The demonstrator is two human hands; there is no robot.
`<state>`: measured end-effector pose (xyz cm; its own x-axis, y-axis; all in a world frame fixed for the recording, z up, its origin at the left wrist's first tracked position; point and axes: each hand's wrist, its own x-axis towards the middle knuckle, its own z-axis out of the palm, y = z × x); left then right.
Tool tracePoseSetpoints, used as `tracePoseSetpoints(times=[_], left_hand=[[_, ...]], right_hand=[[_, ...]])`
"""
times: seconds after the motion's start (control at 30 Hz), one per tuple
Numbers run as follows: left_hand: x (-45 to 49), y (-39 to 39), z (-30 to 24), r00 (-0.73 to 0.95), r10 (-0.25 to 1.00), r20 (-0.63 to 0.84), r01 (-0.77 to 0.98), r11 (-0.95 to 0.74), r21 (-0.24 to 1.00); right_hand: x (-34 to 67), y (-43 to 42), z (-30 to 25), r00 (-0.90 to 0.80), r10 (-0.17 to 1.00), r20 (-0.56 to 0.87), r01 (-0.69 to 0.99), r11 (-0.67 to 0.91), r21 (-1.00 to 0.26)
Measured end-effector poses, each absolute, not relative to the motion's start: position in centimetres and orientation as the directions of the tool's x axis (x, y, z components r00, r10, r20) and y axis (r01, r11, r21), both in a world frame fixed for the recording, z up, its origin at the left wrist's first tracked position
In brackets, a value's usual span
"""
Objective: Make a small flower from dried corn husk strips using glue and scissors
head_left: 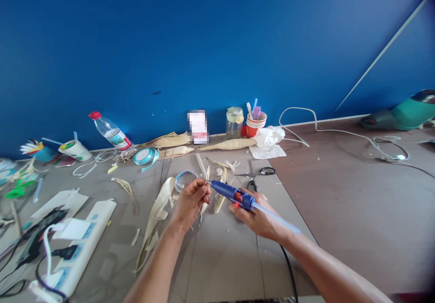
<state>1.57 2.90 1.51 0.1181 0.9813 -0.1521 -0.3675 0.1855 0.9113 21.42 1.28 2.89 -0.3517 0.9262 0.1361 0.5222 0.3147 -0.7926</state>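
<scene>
My right hand (253, 214) is wrapped round a blue hot glue gun (233, 194) with a clear glue stick out of its back and a red light on. The nozzle points left at my left hand (190, 201). That hand is closed in a pinch on a small pale piece of corn husk right at the nozzle tip. Both hands hover over a grey sheet (224, 248) strewn with dried husk strips (156, 212). Black scissors (256, 173) lie just behind the gun.
A white power strip (84, 239) with plugs lies at the left. Along the blue wall stand a tipped water bottle (110, 133), light blue ribbon roll (146, 155), glass jar (234, 121), orange paper cup (255, 124) and white tissue (268, 142). White cables (340, 133) cross the brown floor at right.
</scene>
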Motion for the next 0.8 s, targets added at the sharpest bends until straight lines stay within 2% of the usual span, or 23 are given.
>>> tracePoseSetpoints(times=[0.8], left_hand=[[1.68, 2.91, 1.51, 0.116, 0.98, -0.163, -0.366, 0.194, 0.91]], right_hand=[[21.46, 1.22, 2.98, -0.324, 0.933, 0.154, 0.522, 0.313, -0.793]])
